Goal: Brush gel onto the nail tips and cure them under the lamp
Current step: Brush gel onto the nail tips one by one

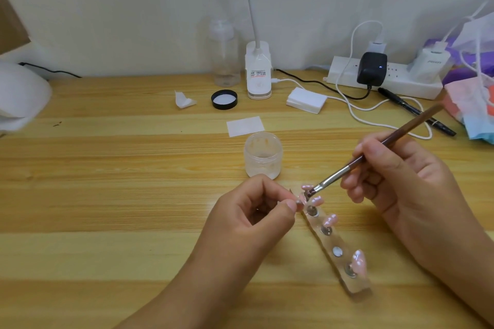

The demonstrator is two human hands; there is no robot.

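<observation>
A broad stretch of bare tabletop (107,181) is left between the left hand (256,211) and the white curing lamp (21,96) at the far left. Straight ahead, passage is blocked by the open gel jar (263,155); rear right is cluttered by a white cable (350,109) and black pen (398,100).

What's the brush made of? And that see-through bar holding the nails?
The brush handle looks like brown lacquered wood, with a shiny silver collar, probably metal. The bar looks like clear acrylic or glass: the table's grain shows through it.
</observation>
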